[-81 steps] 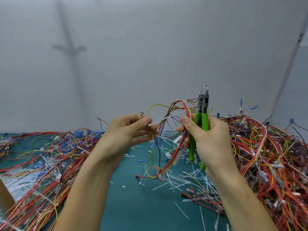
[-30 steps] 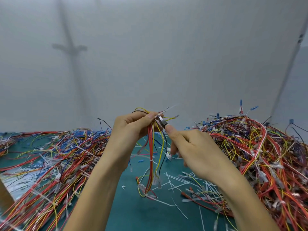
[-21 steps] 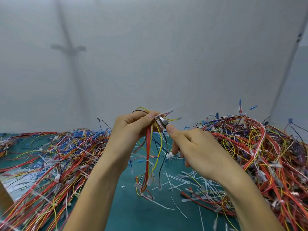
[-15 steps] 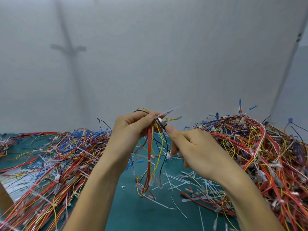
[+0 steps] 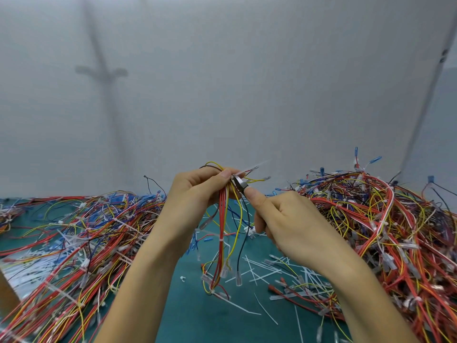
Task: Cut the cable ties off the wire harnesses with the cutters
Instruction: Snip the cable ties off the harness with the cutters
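Centrally, just below the middle of the frame, two bare hands meet over a green mat [image 5: 197, 318]. The left hand [image 5: 195, 191] pinches the top of one wire harness [image 5: 223, 219] between thumb and curled fingers; its strands hang straight down, a cluster of red wires with one yellow and one black beside them, their ends reaching the mat. One white cable tie [image 5: 220, 240] rings the red wires about halfway down. The right hand [image 5: 289, 224] is curled round one pair of cutters [image 5: 239, 184], forefinger stretched along the tool; only the metal head shows, touching the harness just beside the left thumb, and the handles are hidden inside the fist. Whether the blades are closed cannot be told. Two heaps of harnesses flank the hands: a lower, spread one [image 5: 74, 243] at the left and a taller mound [image 5: 383, 219] at the right. Many loose white tie offcuts [image 5: 259, 271] lie scattered on the mat at lower centre. A plain grey wall [image 5: 222, 82] fills the upper frame.
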